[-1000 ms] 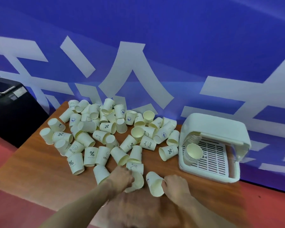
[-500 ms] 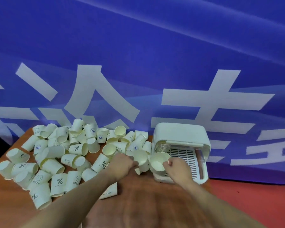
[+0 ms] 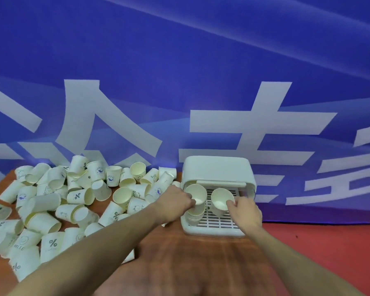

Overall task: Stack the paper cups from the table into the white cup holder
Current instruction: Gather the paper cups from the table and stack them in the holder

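Both forearms reach forward over the wooden bench (image 3: 192,261). The left hand (image 3: 175,202) is closed around a paper cup (image 3: 195,194), mouth tilted up toward the viewer, seated on the nested stack (image 3: 194,215) at the left side of the white cup holder (image 3: 218,169). The right hand (image 3: 246,211) pinches the rim of a second cup (image 3: 221,199), likewise tilted, over the slotted tray (image 3: 214,221). Loose cups (image 3: 58,201) lie scattered along the bench's left and far edges, most on their sides. Behind stands a blue banner (image 3: 179,71).
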The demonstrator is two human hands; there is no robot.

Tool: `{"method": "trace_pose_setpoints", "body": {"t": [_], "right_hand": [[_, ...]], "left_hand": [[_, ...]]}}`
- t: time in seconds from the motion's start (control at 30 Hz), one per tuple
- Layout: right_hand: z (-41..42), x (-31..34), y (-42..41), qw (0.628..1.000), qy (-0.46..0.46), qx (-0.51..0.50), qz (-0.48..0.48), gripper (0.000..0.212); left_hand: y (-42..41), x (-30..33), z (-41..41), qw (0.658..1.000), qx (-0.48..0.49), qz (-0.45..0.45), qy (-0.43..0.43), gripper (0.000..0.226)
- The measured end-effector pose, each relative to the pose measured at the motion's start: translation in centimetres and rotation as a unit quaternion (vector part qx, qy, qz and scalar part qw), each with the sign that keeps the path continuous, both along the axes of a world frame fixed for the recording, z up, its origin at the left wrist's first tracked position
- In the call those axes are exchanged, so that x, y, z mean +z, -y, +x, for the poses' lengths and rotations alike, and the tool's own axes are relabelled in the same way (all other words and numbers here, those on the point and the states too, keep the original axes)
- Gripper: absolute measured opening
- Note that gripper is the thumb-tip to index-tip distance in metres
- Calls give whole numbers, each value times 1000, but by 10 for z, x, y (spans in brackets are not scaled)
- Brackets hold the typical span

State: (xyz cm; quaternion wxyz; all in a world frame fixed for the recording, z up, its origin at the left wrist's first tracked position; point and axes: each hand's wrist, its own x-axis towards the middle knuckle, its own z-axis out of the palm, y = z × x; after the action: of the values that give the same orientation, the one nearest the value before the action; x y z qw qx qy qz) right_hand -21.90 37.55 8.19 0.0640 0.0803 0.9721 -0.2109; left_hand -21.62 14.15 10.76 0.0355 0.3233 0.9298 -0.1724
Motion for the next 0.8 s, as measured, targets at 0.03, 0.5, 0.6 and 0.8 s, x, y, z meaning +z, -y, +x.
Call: {"method": "trace_pose_setpoints", "body": {"t": [0.03, 0.5, 0.6, 0.8], "right_hand": [[-2, -3, -2, 1000, 6, -2, -1, 34], [-17, -40, -16, 998, 64, 16, 6, 31], [-19, -37, -15, 998, 63, 19, 3, 32], [-12, -20, -8, 999, 37, 32, 17, 35]], "left_hand": [[-5, -2, 0, 1000, 4, -8, 8, 20], [-22, -59, -21, 993, 11, -49, 105, 18], [-18, -70, -23, 994, 11, -39, 99, 22], [-11, -65, -18, 996, 21, 33, 75, 41]]}}
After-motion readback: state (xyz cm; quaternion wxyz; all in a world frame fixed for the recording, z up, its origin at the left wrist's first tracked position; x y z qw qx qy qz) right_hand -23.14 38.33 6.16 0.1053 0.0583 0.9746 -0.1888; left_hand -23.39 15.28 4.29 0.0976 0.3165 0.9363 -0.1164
